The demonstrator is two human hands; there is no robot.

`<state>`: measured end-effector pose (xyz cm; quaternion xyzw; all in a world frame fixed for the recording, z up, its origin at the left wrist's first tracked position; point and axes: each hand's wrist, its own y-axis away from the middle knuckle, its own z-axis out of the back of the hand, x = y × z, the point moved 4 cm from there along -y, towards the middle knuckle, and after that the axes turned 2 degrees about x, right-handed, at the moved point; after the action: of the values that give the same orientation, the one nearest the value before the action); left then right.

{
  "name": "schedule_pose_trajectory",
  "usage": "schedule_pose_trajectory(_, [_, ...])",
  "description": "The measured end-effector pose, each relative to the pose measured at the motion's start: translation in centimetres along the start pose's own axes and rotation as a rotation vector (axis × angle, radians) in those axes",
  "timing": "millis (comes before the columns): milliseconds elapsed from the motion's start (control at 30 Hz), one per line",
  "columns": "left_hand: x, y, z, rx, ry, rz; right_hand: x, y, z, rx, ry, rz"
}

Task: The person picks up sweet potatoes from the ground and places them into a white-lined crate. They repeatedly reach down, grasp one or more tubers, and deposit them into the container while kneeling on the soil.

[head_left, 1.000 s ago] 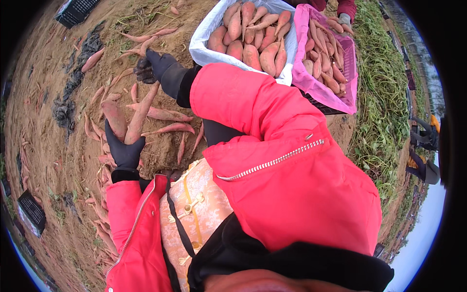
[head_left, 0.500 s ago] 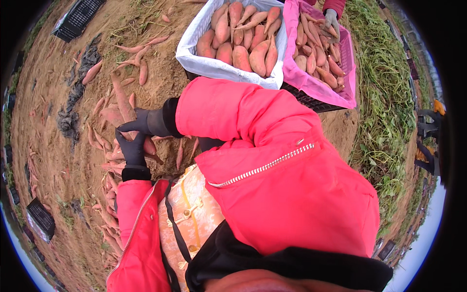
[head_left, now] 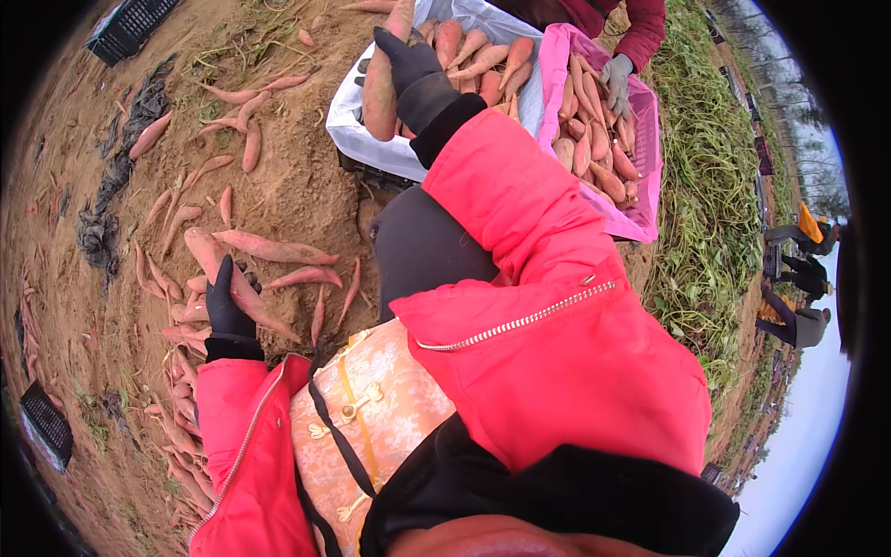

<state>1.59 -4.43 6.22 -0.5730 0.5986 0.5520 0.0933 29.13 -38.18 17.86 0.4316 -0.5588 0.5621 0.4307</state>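
My right hand (head_left: pixel 414 71), in a dark glove, is closed round a big, long sweet potato (head_left: pixel 379 97) above the left edge of the white-lined crate (head_left: pixel 376 148). Several sweet potatoes fill that crate. Lower left, my gloved left hand (head_left: pixel 229 311) grips another long sweet potato (head_left: pixel 243 283), held at a slant over the soil. Close by that hand lie loose sweet potatoes (head_left: pixel 278 248), with a pile of them (head_left: pixel 181 390) beside my left sleeve.
A pink-lined crate (head_left: pixel 645 139) of sweet potatoes adjoins the white one; a co-worker's gloved hand (head_left: pixel 616 82) rests in it. Cut vines (head_left: pixel 710 186) run along the right. Black crates (head_left: pixel 130 28) and dark plastic film (head_left: pixel 97 232) lie leftward. People (head_left: pixel 798 278) stand far right.
My right hand has moved from beside my left hand up to the white-lined crate, carrying a sweet potato. My left hand now holds one clear of the pile. The co-worker's hand has shifted lower.
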Motion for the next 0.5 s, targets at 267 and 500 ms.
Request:
schedule_pose_trajectory(267, [-0.3,-0.4,3.1,-0.051,0.010,0.045,-7.8,-12.7,13.2,-0.361,0.371,0.323])
schedule_pose_trajectory(500, [0.3,-2.3,4.4,-0.061,0.071,0.127,-15.5,-5.0,10.5,-0.171,1.260,-0.091])
